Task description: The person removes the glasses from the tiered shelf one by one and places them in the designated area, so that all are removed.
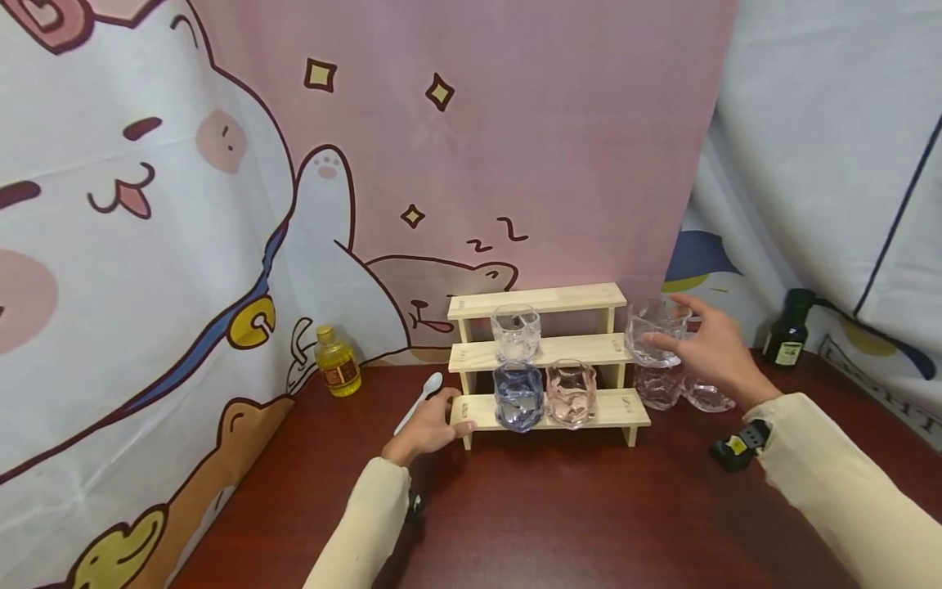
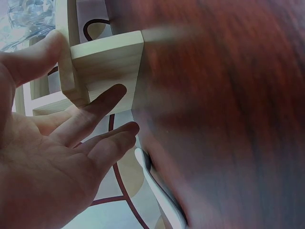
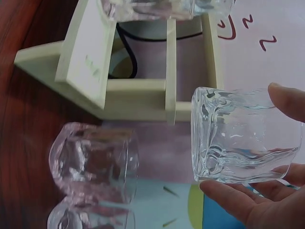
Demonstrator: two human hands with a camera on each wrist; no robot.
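My right hand (image 1: 710,343) holds a clear glass (image 1: 657,331) off the table, just right of the stepped wooden shelf (image 1: 559,407). In the right wrist view its thumb and fingers lie on opposite sides of the glass (image 3: 243,136). At the shelf's lowest step, my left hand (image 1: 429,425) grips the left end; the left wrist view has its thumb on the plank (image 2: 68,47) and other fingers around the end and leg. A blue glass (image 1: 518,397) and a pink glass (image 1: 571,394) stand on that step, another clear glass (image 1: 515,331) on the middle one.
Two pale pink glasses, one upright (image 1: 658,386) and one beside it (image 1: 708,394), stand right of the shelf. A white spoon (image 1: 419,401) and a yellow oil bottle (image 1: 338,364) are at left, a dark bottle (image 1: 789,331) at back right. Printed cloth hangs behind.
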